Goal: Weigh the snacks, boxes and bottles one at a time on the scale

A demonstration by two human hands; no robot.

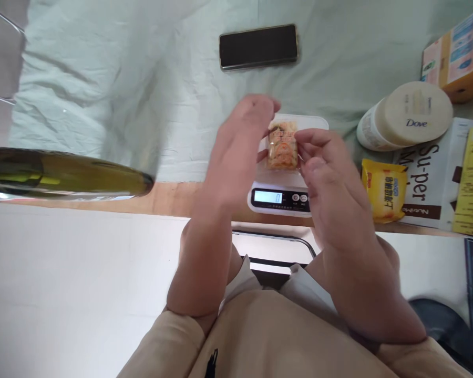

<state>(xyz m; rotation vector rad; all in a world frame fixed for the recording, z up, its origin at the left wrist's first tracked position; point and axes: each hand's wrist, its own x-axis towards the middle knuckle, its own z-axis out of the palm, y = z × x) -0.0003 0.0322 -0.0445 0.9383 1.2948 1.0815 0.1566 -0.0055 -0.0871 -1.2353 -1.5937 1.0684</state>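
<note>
Beige sleeves sit closest to us at the bottom of the view, and from them our two forearms rise toward a small white kitchen scale (284, 197) at the edge of the wooden ledge. Our right hand (331, 178) pinches a small clear snack packet (283, 144) between thumb and fingertips, holding it over the scale's platform — whether it touches the platform we cannot tell. Our left hand (240, 142) is blurred, its fingers loosely spread, at the packet's left edge; we cannot tell whether it grips. Beyond lies a black phone (259, 46) on the pale green cloth (102, 79). To the right we see a white Dove jar (405, 116) on its side and a yellow snack pack (383, 190) just beside the scale.
</note>
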